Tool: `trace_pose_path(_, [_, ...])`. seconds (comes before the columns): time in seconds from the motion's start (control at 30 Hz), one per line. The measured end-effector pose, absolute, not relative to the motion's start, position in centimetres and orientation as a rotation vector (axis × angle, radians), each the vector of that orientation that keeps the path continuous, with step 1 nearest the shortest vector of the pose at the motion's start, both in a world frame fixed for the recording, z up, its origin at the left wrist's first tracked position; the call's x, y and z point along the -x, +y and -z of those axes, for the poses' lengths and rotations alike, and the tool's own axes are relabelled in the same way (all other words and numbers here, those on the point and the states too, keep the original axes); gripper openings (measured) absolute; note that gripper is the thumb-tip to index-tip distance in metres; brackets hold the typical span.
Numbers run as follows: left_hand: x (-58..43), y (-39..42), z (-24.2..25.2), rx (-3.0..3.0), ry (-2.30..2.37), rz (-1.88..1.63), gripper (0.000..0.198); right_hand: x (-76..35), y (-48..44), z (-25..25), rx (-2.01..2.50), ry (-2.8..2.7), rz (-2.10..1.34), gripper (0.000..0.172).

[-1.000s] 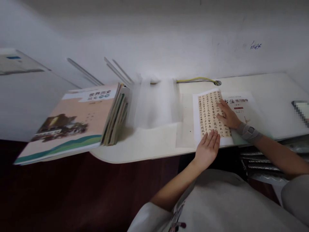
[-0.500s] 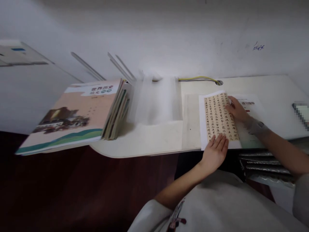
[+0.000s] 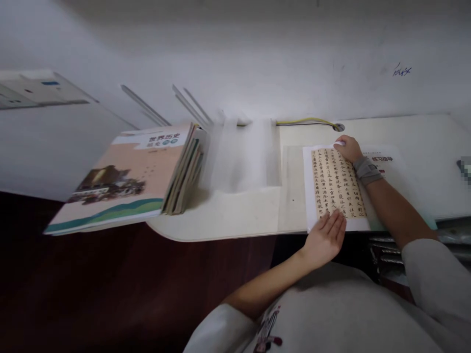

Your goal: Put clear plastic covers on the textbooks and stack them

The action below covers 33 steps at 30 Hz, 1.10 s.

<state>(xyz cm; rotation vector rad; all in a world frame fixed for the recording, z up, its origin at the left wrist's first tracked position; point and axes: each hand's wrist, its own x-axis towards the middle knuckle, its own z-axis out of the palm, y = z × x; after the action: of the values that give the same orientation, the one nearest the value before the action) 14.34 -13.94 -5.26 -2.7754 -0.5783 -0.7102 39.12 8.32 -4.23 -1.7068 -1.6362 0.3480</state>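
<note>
A white sheet with a tan block of calligraphy columns [image 3: 333, 184] lies on the white desk [image 3: 235, 215] in front of me. My left hand [image 3: 326, 235] rests flat on its near edge, fingers stretched out together. My right hand [image 3: 346, 148], with a grey band on the wrist, reaches to the sheet's far right corner and its fingers curl down onto that corner. Under the sheet, to the right, lies a booklet with a white cover and printed title [image 3: 384, 162], partly covered by my right forearm.
A stack of textbooks [image 3: 128, 181] overhangs the desk's left end. A translucent paper strip [image 3: 245, 154] lies beside it. A yellow cable [image 3: 307, 120] runs along the wall to a desk hole. A blurred dark device [image 3: 464, 169] sits at the far right.
My right hand has slid from the middle of the calligraphy sheet up to its far right corner. My left hand has stayed on the near edge.
</note>
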Motion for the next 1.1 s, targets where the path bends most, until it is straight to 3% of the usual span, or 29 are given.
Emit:
trace_pose_path(0.27, [-13.1, -14.1, 4.6, 2.784, -0.732, 0.752, 0.031, -38.0, 8.2, 4.0, 1.754, -1.671, -0.284, 0.013])
trace_pose_path(0.67, [-14.0, -15.0, 4.0, 2.832, -0.689, 0.779, 0.037, -37.3, 8.3, 3.8, 1.431, -1.723, -0.499, 0.018])
trace_pose_path(0.93, [-14.0, -14.9, 4.4, 2.820, -0.657, 0.847, 0.025, -36.4, 8.0, 4.0, 1.433, -1.661, -0.448, 0.041])
trace_pose_path(1.1, [-13.5, -15.0, 4.1, 2.804, -0.674, 0.834, 0.027, -36.6, 7.9, 4.1, 1.473, -1.970, -0.480, 0.046])
